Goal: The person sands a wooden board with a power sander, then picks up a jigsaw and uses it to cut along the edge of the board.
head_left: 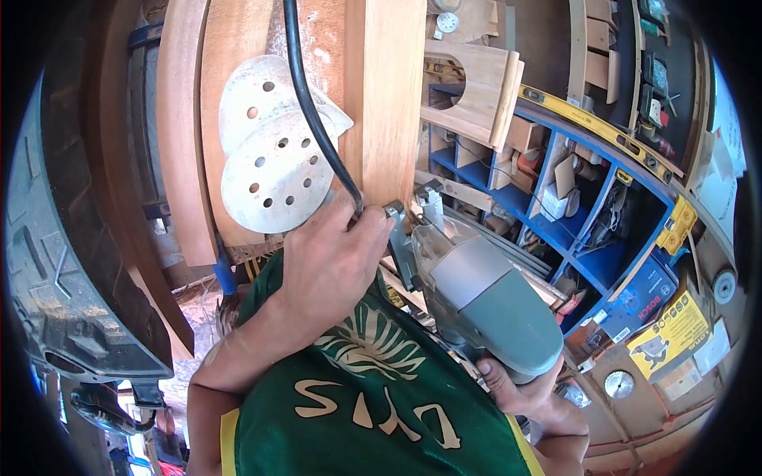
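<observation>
My left hand (337, 258) is closed around the black cord (305, 95) at the wood's near end, its fingertips against a dark metal part (403, 244) beside the tool. In my right hand (528, 389) rests the rounded end of a grey-green power tool (496, 297); the palm is partly hidden. The tool's clear guard and metal fittings point up toward the planks. Two round white sanding discs (278, 170) with holes overlap on the wooden boards (389, 103), just above my left hand.
Blue shelving (556, 230) with tools and offcuts stands on the right, a yellow level (595, 119) along it. A carved wooden piece (496, 87) juts out beyond the boards. At left is a large dark machine (71, 293). Boxes (671, 333) are at the lower right.
</observation>
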`<move>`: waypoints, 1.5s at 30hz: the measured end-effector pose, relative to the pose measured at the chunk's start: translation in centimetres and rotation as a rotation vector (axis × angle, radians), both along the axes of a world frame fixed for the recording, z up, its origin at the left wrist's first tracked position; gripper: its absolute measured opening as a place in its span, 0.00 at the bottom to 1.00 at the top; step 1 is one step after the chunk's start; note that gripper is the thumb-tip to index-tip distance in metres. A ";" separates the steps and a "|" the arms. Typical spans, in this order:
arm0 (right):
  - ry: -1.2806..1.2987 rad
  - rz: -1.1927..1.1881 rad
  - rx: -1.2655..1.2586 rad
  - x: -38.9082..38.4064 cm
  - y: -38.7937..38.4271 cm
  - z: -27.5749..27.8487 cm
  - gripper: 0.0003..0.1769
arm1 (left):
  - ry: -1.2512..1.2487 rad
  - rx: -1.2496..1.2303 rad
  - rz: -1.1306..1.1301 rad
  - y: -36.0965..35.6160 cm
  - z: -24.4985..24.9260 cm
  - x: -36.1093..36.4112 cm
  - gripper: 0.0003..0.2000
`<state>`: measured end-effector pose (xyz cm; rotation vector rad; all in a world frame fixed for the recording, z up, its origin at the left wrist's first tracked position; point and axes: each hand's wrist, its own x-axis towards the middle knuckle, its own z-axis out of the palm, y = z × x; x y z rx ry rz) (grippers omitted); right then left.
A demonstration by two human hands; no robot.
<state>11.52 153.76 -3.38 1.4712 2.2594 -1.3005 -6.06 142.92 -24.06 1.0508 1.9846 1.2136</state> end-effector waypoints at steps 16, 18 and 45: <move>-0.061 -0.109 -0.086 -0.5 -0.3 0.5 0.19 | -0.047 -0.005 -0.019 0.2 -0.1 -0.6 0.05; -0.085 -0.132 -0.102 -0.3 -0.4 0.6 0.19 | -0.049 -0.005 -0.023 0.3 -0.1 -0.6 0.05; 0.015 -0.134 -0.042 -1.9 -1.1 0.1 0.19 | -0.075 0.031 -0.009 0.5 -0.6 -0.9 0.07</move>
